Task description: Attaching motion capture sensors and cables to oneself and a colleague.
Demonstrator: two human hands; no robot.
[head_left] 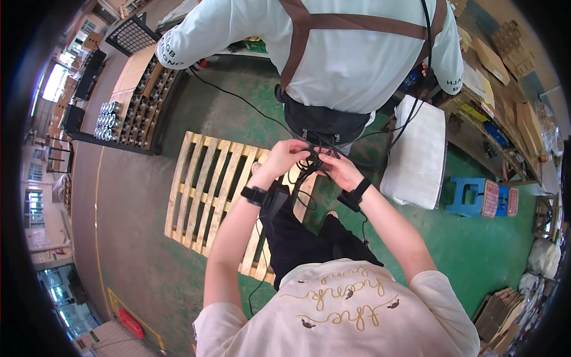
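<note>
Both my hands are at a tangled bundle of thin black cables [304,174], just behind the co-worker's black waist bag [324,122]. My left hand [286,159] pinches part of the bundle between thumb and fingers. On the other side, my right hand [340,171] has its fingers curled around the cables. Loose loops hang below my hands, and single strands run off to both sides of the co-worker. A black strap with a small device [256,195] is on my left wrist, and a similar black band [355,195] is on my right.
A co-worker in a white shirt with brown straps [363,53] stands close ahead, back turned. Beneath my hands lies a wooden pallet [202,196]. To the left is a rack of metal parts [134,113]; to the right are a white wrapped block [414,154], blue stools [470,196] and a workbench [517,128].
</note>
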